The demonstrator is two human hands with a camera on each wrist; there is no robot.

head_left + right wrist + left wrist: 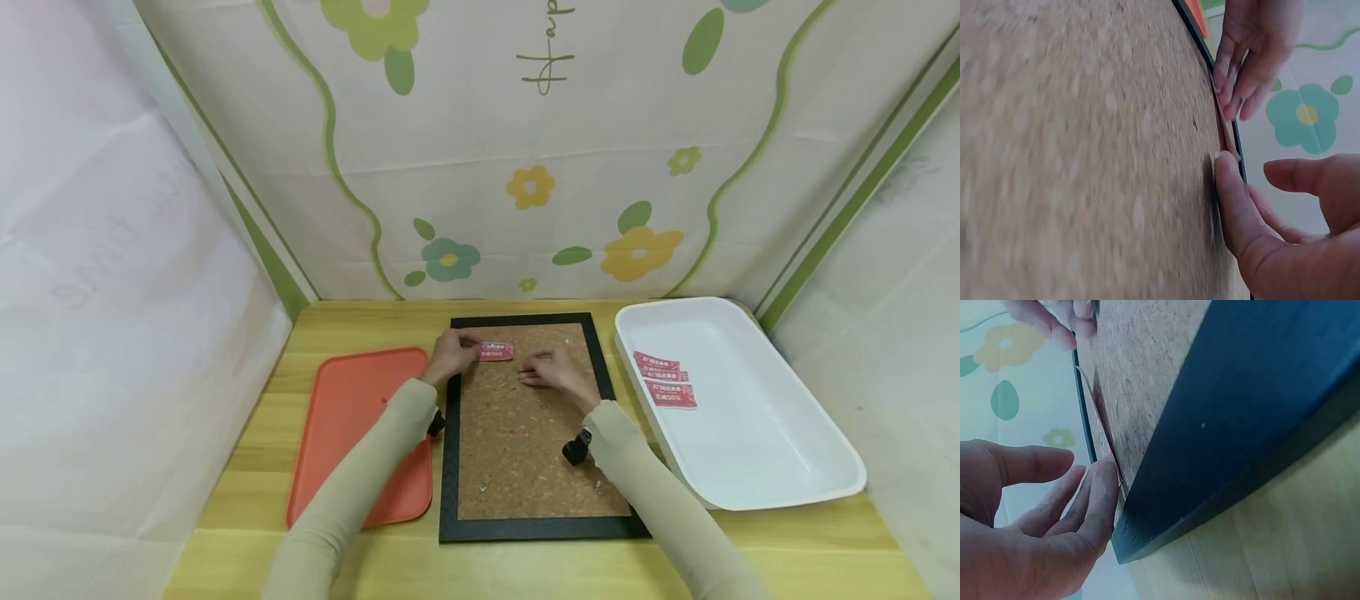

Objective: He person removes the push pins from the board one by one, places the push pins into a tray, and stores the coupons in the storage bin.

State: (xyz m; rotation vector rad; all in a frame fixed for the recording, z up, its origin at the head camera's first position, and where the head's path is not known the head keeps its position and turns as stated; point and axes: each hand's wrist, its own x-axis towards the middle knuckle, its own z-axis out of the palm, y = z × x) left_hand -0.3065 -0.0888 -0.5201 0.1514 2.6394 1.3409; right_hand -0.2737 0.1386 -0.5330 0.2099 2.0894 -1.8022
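Red ticket [497, 352] lies flat on the cork board [525, 433], close to the board's far-left corner. Its long axis runs left to right, parallel to the far edge of the bench [360, 321].

My left hand [450, 354] is at the ticket's left end, fingers nearly straight and laid on it, pressing rather than pinching; the left wrist view shows the fingertips [1105, 487] against the paper at the black frame [1241, 425].

My right hand [551, 373] rests on the cork just to the right of the ticket and slightly nearer to me, fingers extended and flat, grasping nothing. From the head view it looks apart from the ticket's right end; the right wrist view shows a fingertip [1225, 181] very near the paper's edge, contact uncertain.

Left hand is therefore the nearer one.

White tray [787, 467] on the right side of the bench holds more red tickets [666, 390]. Orange tray [352, 417] sits to the left of the board.
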